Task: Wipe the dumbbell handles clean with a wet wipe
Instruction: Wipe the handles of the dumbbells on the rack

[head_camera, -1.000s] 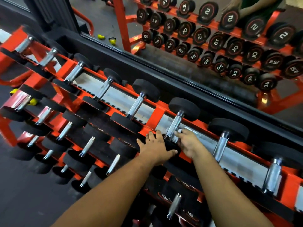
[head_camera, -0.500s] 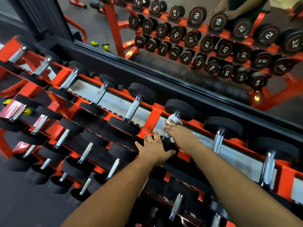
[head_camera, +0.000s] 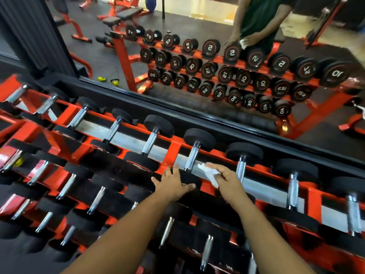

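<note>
On the top rail of the rack (head_camera: 173,153), a heavy dumbbell's head is steadied by the left hand (head_camera: 173,184), fingers spread flat. Its stiff, slick handle (head_camera: 192,160) stands bare; beside it, the soft, limp wipe (head_camera: 210,173) is pinched in the right hand (head_camera: 227,180).

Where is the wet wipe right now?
In the head view the wet wipe is pinched in the right hand, centre frame over the top rack tier, between two chrome dumbbell handles and touching neither.
</note>
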